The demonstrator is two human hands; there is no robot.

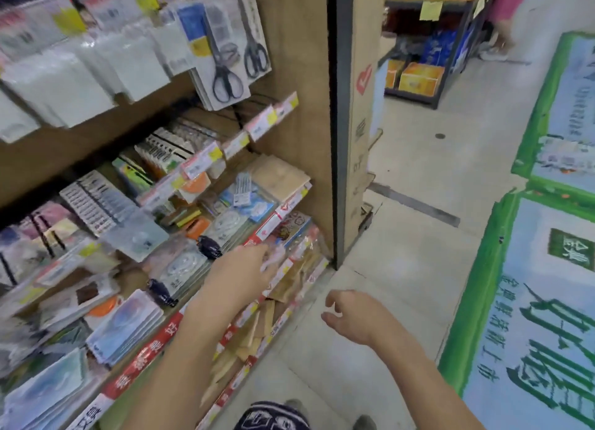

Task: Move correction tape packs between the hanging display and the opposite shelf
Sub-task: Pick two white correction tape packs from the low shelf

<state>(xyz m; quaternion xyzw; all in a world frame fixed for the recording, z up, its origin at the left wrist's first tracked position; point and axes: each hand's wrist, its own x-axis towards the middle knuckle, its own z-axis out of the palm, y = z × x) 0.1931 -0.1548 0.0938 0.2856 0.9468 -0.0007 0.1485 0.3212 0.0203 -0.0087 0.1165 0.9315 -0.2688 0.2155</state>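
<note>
Correction tape packs point(184, 266) in clear blisters lie in stacks on the sloped shelf point(167, 336) at the left, with a second stack point(226, 224) behind. My left hand point(244, 270) reaches over the shelf's front edge and pinches a blurred clear pack point(274, 258) at its fingertips. My right hand point(349, 313) hovers over the floor to the right of the shelf, fingers loosely curled, holding nothing. Hanging packs point(58, 85) fill the pegs above.
Scissors on cards point(227, 75) hang at the upper right of the display. A wooden end panel point(306, 123) closes the shelf unit. Lower shelves hold paper bags point(257, 330). A green-framed floor sign point(531, 317) lies at the right. A person's legs point(502, 27) stand far back.
</note>
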